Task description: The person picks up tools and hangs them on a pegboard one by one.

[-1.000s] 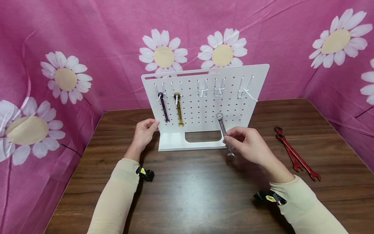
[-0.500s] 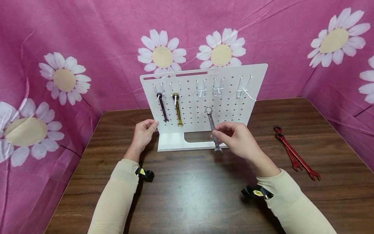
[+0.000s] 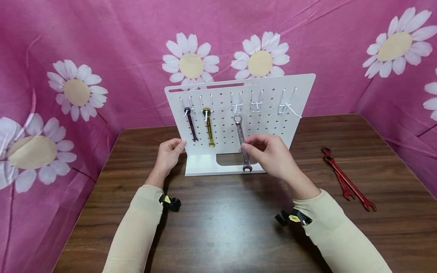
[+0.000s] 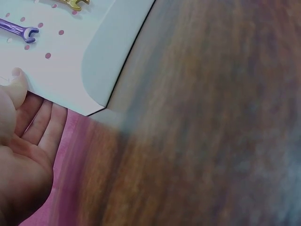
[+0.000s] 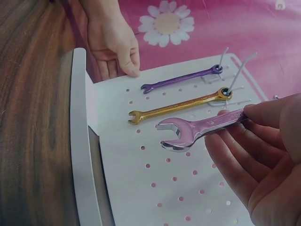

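My right hand (image 3: 271,155) pinches a silver combination wrench (image 3: 241,138) between thumb and fingers, ring end up, in front of the white pegboard (image 3: 225,140). Its ring overlaps the board just below an unoccupied hook (image 3: 236,108). In the right wrist view the open jaw of this silver wrench (image 5: 183,134) points left. My left hand (image 3: 168,155) grips the board's left edge, thumb on the front and fingers behind, as the left wrist view shows of that hand (image 4: 28,146). A purple wrench (image 3: 191,125) and a gold wrench (image 3: 209,129) hang by their rings from hooks at the left.
Two red wrenches (image 3: 348,180) lie crossed on the wooden table (image 3: 211,223) at the right. More wire hooks (image 3: 256,106) sit on the board's right half, one with a prong slanting out (image 3: 290,108). A pink flowered cloth (image 3: 136,57) stands behind and at the sides.
My right hand has carried the silver wrench left and upward across the board, its ring now nearer the middle hook. The left hand keeps its grip on the board edge.
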Demonstrator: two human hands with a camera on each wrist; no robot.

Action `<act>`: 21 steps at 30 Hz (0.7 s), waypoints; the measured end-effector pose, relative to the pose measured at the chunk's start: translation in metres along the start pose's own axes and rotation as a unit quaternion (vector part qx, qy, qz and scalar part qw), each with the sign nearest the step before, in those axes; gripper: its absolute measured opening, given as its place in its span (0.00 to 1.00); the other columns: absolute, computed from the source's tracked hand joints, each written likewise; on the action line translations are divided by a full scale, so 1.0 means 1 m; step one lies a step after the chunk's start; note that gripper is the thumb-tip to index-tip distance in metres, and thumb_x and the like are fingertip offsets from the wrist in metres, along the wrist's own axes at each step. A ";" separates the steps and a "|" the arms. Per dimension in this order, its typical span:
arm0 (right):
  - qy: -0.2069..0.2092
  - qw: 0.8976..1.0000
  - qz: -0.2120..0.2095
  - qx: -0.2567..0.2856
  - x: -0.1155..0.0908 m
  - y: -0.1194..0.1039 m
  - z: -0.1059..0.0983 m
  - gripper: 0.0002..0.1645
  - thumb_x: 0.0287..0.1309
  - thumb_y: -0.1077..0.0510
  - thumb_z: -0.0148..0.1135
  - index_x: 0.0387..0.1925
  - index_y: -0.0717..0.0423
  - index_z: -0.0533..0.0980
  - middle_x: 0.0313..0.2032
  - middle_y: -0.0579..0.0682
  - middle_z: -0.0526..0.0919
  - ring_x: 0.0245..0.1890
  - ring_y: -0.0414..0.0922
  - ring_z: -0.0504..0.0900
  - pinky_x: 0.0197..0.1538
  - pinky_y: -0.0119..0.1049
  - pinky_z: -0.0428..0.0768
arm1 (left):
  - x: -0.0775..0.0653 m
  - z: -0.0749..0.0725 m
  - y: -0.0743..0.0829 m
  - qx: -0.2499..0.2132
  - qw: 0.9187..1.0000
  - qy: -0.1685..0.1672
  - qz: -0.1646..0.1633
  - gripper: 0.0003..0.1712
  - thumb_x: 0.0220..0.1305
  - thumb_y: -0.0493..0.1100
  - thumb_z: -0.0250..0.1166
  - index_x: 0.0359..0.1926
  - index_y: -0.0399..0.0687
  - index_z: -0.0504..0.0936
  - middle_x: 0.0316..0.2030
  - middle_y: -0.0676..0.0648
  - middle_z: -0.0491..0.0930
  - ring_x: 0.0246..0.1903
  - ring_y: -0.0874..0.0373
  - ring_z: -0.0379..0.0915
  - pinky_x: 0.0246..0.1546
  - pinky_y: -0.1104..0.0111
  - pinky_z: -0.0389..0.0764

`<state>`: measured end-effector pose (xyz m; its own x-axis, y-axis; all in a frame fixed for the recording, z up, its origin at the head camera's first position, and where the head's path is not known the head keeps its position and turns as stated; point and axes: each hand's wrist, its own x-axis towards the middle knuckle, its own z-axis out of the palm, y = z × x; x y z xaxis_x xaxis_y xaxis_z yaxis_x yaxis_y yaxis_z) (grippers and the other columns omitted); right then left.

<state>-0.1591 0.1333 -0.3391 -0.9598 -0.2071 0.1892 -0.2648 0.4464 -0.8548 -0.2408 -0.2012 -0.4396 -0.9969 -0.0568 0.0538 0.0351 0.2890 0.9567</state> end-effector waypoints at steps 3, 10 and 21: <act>0.007 1.000 -0.004 -0.005 0.004 -0.001 0.000 0.08 0.72 0.62 0.69 0.47 0.64 0.87 0.36 0.58 0.93 0.31 0.39 0.85 0.35 0.27 0.80 | 0.000 0.001 -0.001 0.003 1.000 0.001 0.000 0.17 0.80 0.42 0.64 0.49 0.27 0.86 0.39 0.42 0.91 0.36 0.66 0.86 0.44 0.75 0.87; 0.015 1.000 -0.008 -0.004 0.014 0.004 0.005 0.09 0.72 0.62 0.69 0.47 0.65 0.87 0.37 0.60 0.93 0.31 0.39 0.87 0.37 0.25 0.82 | 0.002 -0.001 -0.002 -0.011 1.000 -0.002 -0.001 0.17 0.80 0.41 0.65 0.48 0.25 0.85 0.34 0.51 0.90 0.34 0.67 0.85 0.43 0.77 0.86; 0.019 1.000 0.009 -0.002 0.028 0.013 0.013 0.12 0.74 0.62 0.66 0.50 0.68 0.86 0.42 0.64 0.92 0.36 0.51 0.89 0.39 0.28 0.85 | 0.000 0.000 -0.001 -0.005 1.000 -0.006 -0.006 0.18 0.80 0.42 0.65 0.50 0.26 0.86 0.40 0.44 0.92 0.36 0.68 0.86 0.43 0.77 0.86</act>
<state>-0.1878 0.1224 -0.3511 -0.9671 -0.1667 0.1920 -0.2480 0.4528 -0.8564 -0.2408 -0.2018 -0.4405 -0.9981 -0.0483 0.0388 0.0238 0.2783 0.9602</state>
